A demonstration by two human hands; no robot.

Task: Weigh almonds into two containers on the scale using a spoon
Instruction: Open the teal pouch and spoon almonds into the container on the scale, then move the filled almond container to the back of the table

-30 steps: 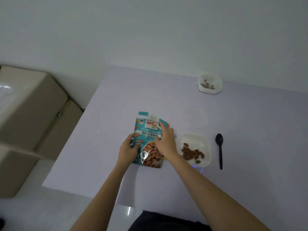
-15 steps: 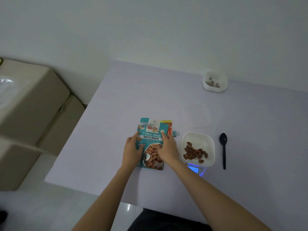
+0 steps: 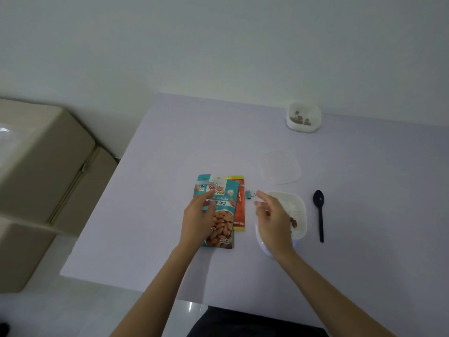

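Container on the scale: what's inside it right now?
A few almonds show toward the right side of the container. The right hand covers its left part, so anything lying there cannot be seen.

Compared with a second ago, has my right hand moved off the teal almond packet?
Yes. The right hand has left the teal almond packet and shifted right, toward the black plastic spoon, now over the white square container.

Both my forearms reach forward; my left hand [image 3: 198, 221] has its fingers loosely extended, my right hand [image 3: 274, 221] seems spread and empty, though blurred.
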